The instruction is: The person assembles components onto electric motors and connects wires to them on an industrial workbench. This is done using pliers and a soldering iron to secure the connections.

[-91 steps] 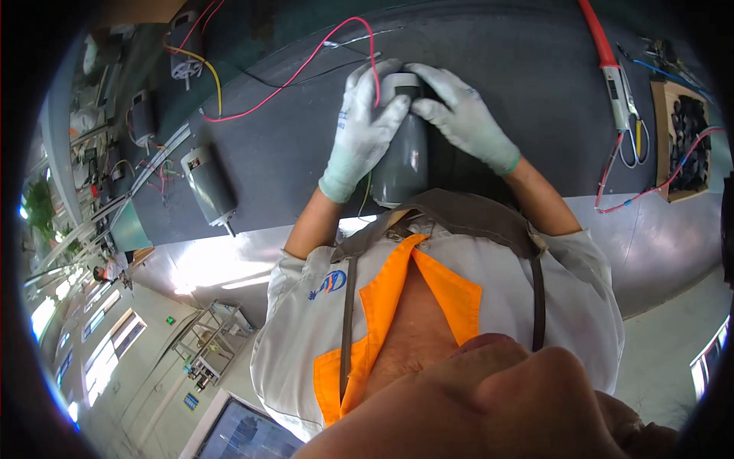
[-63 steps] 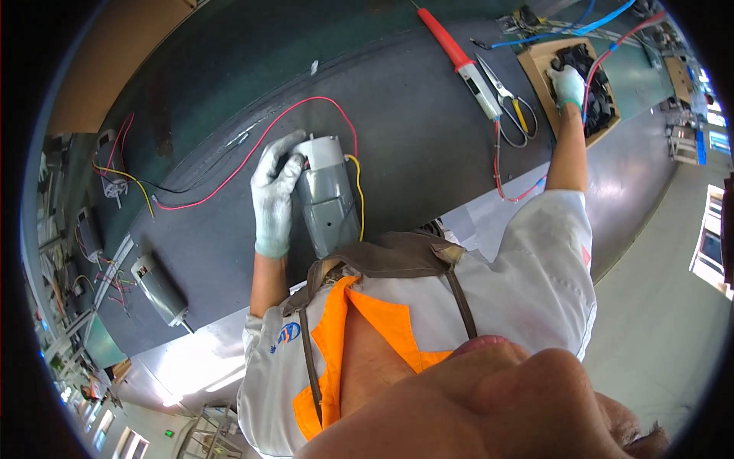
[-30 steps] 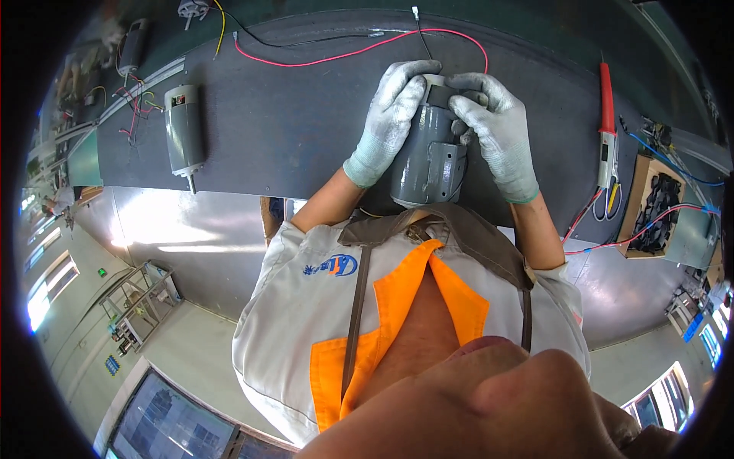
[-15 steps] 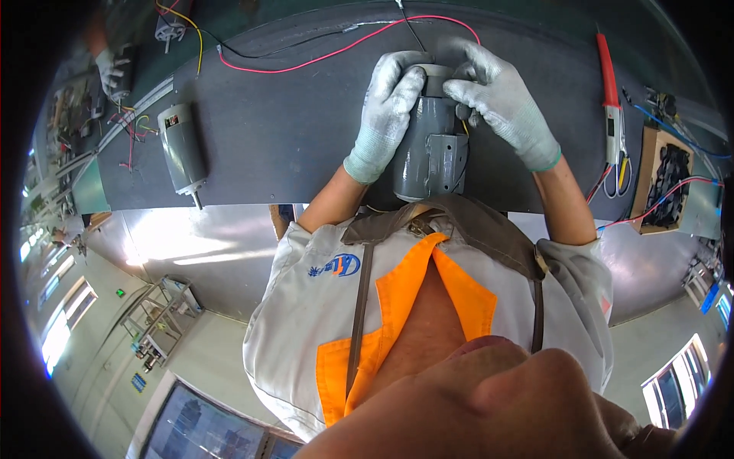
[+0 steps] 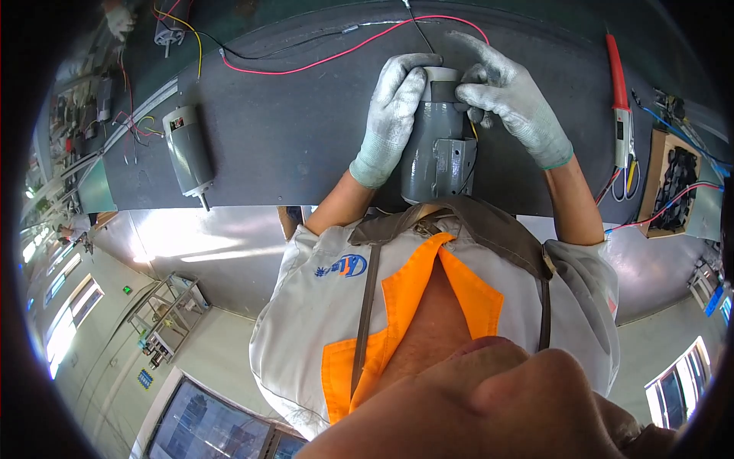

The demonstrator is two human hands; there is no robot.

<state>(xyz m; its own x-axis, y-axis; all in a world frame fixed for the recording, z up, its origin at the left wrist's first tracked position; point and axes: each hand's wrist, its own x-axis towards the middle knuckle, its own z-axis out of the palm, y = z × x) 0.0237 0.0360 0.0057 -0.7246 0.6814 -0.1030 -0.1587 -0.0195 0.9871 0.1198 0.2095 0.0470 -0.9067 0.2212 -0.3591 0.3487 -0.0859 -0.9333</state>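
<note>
A grey cylindrical motor (image 5: pixel 424 157) stands at the bench's near edge, a metal bracket (image 5: pixel 456 159) on its right side. My gloved left hand (image 5: pixel 388 115) is wrapped round its upper left, thumb against the pale end cap (image 5: pixel 441 74). A dark grey band (image 5: pixel 444 92) sits just below that cap. My gloved right hand (image 5: pixel 516 107) is on the right of the cap, index finger stretched out and other fingers partly curled. Its thumb tip lies at the band's edge; whether it touches is hard to tell. A thin yellow wire (image 5: pixel 474 131) shows beneath this hand.
Another grey motor (image 5: pixel 188 153) lies on the left of the dark bench (image 5: pixel 306 138). Red and black wires (image 5: pixel 306 72) run along the far side. A red-handled tool (image 5: pixel 616 76), scissors (image 5: pixel 631 180) and a box of black parts (image 5: pixel 677 183) are right. A co-worker's gloved hand (image 5: pixel 118 21) is far left.
My right index finger has straightened away from the cap, and that hand has drawn slightly right. The dark band shows more. The co-worker's hand has moved farther away; the whole view has shifted slightly.
</note>
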